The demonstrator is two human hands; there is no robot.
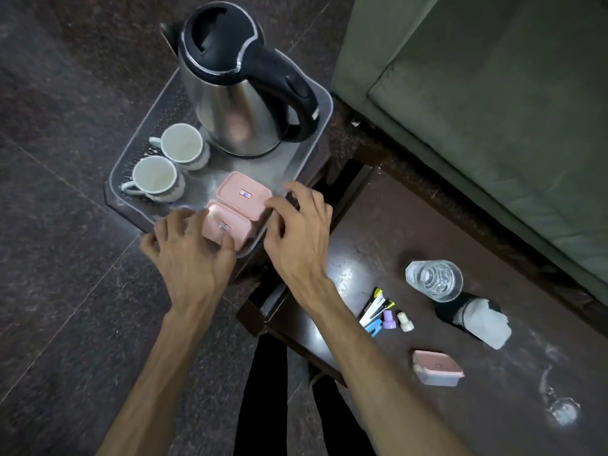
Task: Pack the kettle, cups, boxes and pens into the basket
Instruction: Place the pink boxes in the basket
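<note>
Settling two pink boxes into the basket's near corner beside the cups and kettle.

The near box [223,227] is touched by the left hand [187,251], fingers spread, nothing gripped; the far box [244,193] is brushed by the open right hand [296,232]. A third box [437,368] and the pens [375,307] lie right of the basket [131,159], nearer the right hand.
</note>
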